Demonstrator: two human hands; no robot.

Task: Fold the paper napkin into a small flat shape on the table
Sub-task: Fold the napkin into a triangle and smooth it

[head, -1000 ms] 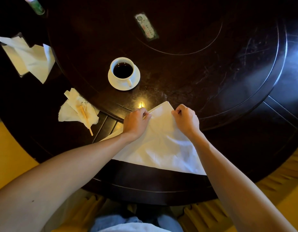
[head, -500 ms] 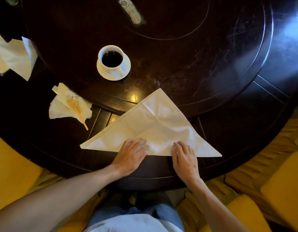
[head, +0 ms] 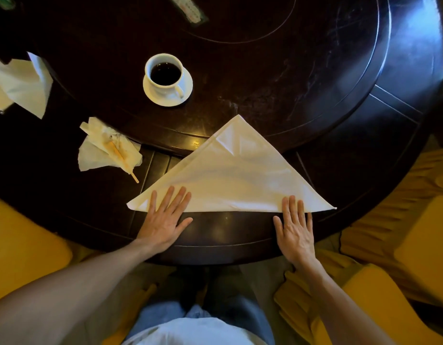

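A round dark wooden table point(head: 302, 78) with a glossy, scratched top and a raised inner disc fills the view, with yellow-covered seats point(head: 26, 247) around its near rim.

On the near part of the table lies the paper napkin point(head: 230, 175), white, folded into a flat triangle. Its long folded edge runs along the side nearest the person and its apex points away, reaching onto the raised disc. A few creases show near the apex.

The left hand point(head: 163, 217) lies flat, palm down, fingers spread wide; its fingertips rest on the napkin just inside the left corner, while the palm sits on bare wood nearer the table rim. The right hand point(head: 294, 227) is also flat and spread, its fingertips on the napkin's near edge close to the right corner, palm on the wood. Neither hand grasps anything; both only press.

Beyond the napkin's apex and a little to the left stands a white cup of dark coffee point(head: 165, 73) on a white saucer point(head: 184, 94), handle turned towards the napkin. Left of the napkin, apart from it, is a crumpled used tissue point(head: 100, 150) with a wooden stick point(head: 123, 159) lying across it. Further left, at the frame edge, lie more loose white napkins point(head: 23, 85). Far beyond the cup, a small printed packet point(head: 190, 8) lies on the disc.
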